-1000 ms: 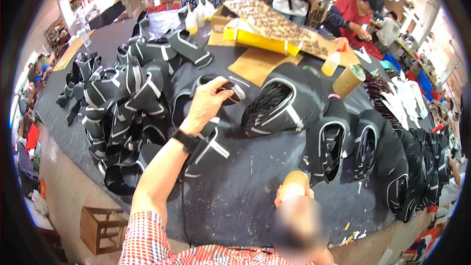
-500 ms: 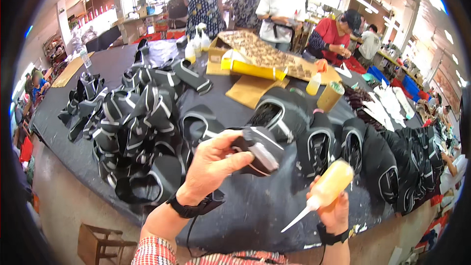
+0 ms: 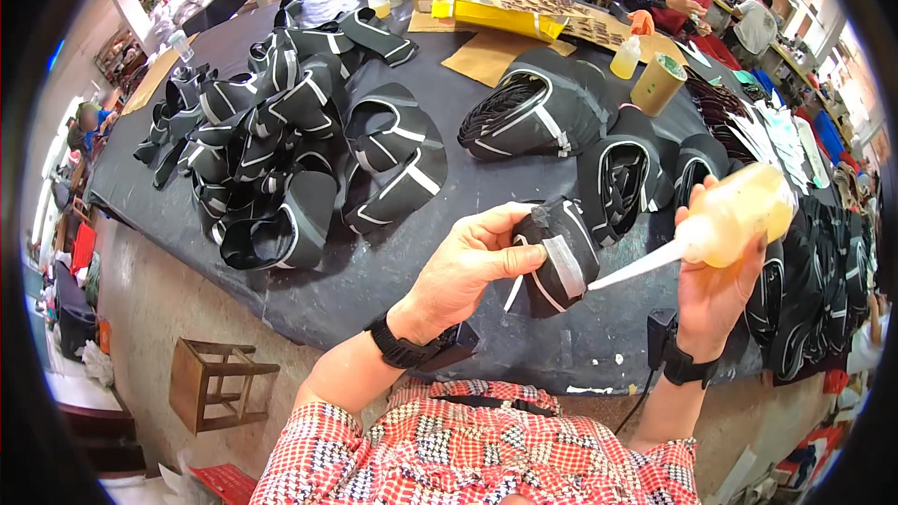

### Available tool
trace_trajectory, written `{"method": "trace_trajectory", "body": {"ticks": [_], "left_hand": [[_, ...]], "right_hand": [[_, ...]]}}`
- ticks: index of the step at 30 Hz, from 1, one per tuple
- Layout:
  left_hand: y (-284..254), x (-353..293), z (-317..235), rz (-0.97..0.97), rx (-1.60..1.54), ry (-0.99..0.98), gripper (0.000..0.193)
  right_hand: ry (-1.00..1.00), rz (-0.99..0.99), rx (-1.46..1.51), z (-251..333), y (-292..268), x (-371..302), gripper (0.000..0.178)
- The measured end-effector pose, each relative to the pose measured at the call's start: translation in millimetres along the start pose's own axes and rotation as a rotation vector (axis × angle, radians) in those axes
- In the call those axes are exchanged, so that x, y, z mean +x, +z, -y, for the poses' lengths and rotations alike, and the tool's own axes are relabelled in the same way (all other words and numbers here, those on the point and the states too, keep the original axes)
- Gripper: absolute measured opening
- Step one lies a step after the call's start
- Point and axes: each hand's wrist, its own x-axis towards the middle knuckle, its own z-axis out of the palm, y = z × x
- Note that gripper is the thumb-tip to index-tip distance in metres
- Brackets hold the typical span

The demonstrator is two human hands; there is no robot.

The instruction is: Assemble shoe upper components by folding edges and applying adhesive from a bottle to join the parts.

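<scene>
My left hand (image 3: 468, 257) pinches a curved black fabric band (image 3: 582, 236) between thumb and fingers. The band carries a light grey strip (image 3: 562, 265) and pale edging. In my right hand (image 3: 716, 299) is a squeeze bottle (image 3: 748, 210) of yellowish liquid, tipped nearly onto its side. Its long white nozzle (image 3: 641, 265) points left, and the tip is close to the band's right edge; whether they touch I cannot tell. Both hands are over the near part of the dark table (image 3: 505, 355).
Several black bands with pale trim lie in a heap (image 3: 271, 122) on the left. Rolled black bundles (image 3: 561, 112) line the right side. Farther back are cardboard (image 3: 496, 56), a yellow roll (image 3: 496, 14), a tan cylinder (image 3: 658, 84) and bottles. A wooden stool (image 3: 220, 383) stands at lower left.
My right hand has raised and turned the bottle, so its nozzle now points at the band rather than down and left. The band has moved right with my left hand. The view has tilted down.
</scene>
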Motion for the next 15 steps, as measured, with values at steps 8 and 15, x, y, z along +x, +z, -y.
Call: {"method": "trace_trajectory", "body": {"ticks": [8,15], "left_hand": [[1,-1,13,-0.071,-0.032,0.042,0.032],[4,35,-115,-0.043,0.517,0.412,0.030]], "right_hand": [[0.074,0.028,0.111,-4,-7,11,0.063],[0.420,-0.132,0.307,-24,-37,-14,0.069]]}}
